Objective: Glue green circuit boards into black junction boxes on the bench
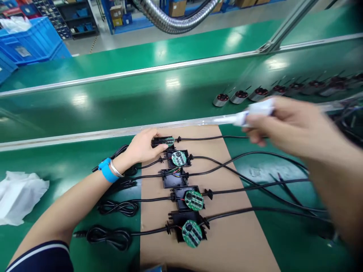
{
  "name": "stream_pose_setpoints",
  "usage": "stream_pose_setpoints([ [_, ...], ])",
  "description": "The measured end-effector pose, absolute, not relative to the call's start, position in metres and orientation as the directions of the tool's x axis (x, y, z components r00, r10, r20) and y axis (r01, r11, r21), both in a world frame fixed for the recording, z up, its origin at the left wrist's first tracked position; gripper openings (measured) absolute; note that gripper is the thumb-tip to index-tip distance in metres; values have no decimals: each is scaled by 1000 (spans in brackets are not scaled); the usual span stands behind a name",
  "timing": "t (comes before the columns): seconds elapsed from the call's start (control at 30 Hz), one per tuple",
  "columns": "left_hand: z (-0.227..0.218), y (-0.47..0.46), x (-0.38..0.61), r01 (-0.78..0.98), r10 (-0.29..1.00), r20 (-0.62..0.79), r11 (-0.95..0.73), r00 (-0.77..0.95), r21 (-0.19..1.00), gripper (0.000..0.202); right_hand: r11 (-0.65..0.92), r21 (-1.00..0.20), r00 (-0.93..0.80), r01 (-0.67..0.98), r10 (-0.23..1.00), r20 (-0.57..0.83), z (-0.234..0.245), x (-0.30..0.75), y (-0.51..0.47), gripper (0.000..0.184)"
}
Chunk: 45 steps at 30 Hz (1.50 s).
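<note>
Several black plastic housings stand in a column, with cables running out on both sides. Round green circuit boards sit on most of them; the middle housing shows bare coloured wires instead. My left hand grips the farthest housing, thumb on the near side and fingers behind it, next to its tilted green board. Up to the right, my right hand is closed round a white squeeze bottle, its thin nozzle pointing left. Motion blurs this hand and the bottle, and the nozzle is apart from the housings.
Brown cardboard lies under the housings on the green bench. Coiled black cables lie left, near a white plastic bag. Behind a low metal rail stand several motor parts. A flexible metal hose hangs overhead.
</note>
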<state>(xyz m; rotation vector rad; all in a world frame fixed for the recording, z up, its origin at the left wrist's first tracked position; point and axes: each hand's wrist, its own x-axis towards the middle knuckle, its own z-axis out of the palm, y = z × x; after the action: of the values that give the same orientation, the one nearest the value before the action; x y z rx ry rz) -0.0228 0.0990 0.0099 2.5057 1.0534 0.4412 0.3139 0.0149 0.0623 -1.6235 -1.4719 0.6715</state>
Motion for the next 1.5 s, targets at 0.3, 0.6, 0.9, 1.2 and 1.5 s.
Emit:
stream_pose_setpoints([
  [0.3, -2, 86, -14, 722, 854, 5, -443, 520, 531, 54, 282, -713, -342, 642, 938, 63, 39, 210, 91, 21],
  [0.6, -4, 82, -8, 703, 862, -32, -391, 507, 594, 59, 474, -490, -574, 731, 816, -66, 59, 194, 107, 19],
  [0.9, -7, 77, -6, 718, 874, -23, -384, 486, 580, 57, 543, -450, -655, 709, 743, -135, 64, 182, 116, 20],
  [1.2, -7, 75, -4, 762, 893, -71, -335, 444, 555, 53, 628, -414, -724, 659, 678, -124, 64, 178, 118, 19],
  [1.5, -9, 75, -4, 760, 897, -59, -334, 438, 557, 52, 665, -403, -757, 629, 643, -121, 64, 175, 119, 17],
])
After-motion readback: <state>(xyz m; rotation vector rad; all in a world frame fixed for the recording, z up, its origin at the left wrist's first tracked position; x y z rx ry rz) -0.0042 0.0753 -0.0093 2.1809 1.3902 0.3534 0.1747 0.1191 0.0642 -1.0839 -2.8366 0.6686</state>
